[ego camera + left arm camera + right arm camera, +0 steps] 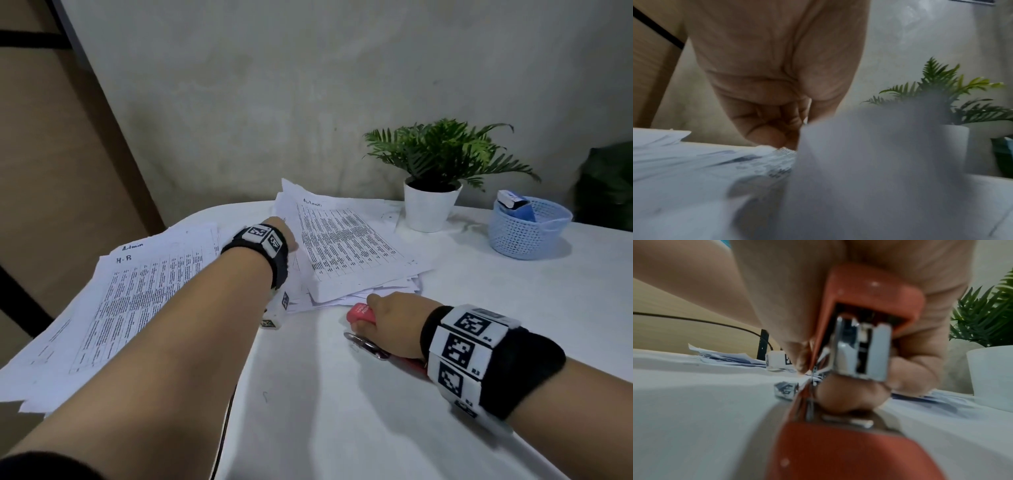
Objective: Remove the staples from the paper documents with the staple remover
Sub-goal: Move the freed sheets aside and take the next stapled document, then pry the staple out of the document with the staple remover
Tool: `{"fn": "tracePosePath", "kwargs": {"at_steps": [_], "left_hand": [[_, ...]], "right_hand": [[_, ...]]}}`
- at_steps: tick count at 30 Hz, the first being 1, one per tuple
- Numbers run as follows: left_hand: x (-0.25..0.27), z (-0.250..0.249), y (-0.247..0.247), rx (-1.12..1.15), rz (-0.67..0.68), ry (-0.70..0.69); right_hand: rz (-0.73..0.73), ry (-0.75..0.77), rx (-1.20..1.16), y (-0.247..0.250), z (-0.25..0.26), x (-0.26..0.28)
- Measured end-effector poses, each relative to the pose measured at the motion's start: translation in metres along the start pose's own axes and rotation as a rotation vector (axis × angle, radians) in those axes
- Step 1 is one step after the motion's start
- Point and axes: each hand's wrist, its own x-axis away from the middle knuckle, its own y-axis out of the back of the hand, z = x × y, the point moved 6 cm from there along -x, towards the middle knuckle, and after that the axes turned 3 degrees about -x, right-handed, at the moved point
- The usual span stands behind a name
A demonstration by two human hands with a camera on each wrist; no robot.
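A stack of printed paper documents [346, 240] headed "Admin" lies at the middle back of the white table [342, 394]. My left hand [286, 233] reaches across to its left edge. In the left wrist view the left hand [795, 123] has curled fingers that pinch a sheet's edge, and a raised sheet [869, 162] blurs the foreground. My right hand [383, 318] rests on the table just in front of the stack and grips the red staple remover [359, 313], whose metal jaws point left. In the right wrist view the staple remover [869, 293] fills the frame with fingers [851, 395] curled round it.
A second spread of papers [144, 291] marked "H.R" covers the table's left side to its edge. A potted fern [431, 205] and a blue crochet basket [527, 229] stand at the back right. Small marker cubes [269, 323] lie near the stack's front corner.
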Motion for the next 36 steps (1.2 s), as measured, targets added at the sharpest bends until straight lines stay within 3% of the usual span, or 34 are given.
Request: {"fn": "tracePosePath", "kwargs": {"at_steps": [10, 15, 18, 22, 29, 36], "left_hand": [[0.018, 0.011, 0.013, 0.429, -0.163, 0.008], [0.036, 0.015, 0.017, 0.747, -0.196, -0.075], [0.049, 0.014, 0.024, 0.665, -0.097, -0.15], [0.078, 0.025, 0.028, 0.206, 0.051, -0.158], [0.172, 0.054, -0.004, 0.105, 0.367, -0.351], [0.244, 0.05, -0.044, 0.094, 0.745, -0.405]], "right_hand": [[-0.008, -0.047, -0.034, 0.007, 0.003, 0.012], [-0.031, 0.011, -0.058, 0.019, 0.002, 0.027], [-0.1, 0.004, -0.182, 0.032, -0.012, 0.036], [-0.189, 0.007, -0.234, 0.06, -0.029, 0.05], [-0.314, -0.013, -0.192, 0.094, -0.033, 0.071], [-0.16, -0.054, -0.154, 0.057, -0.01, 0.055]]}}
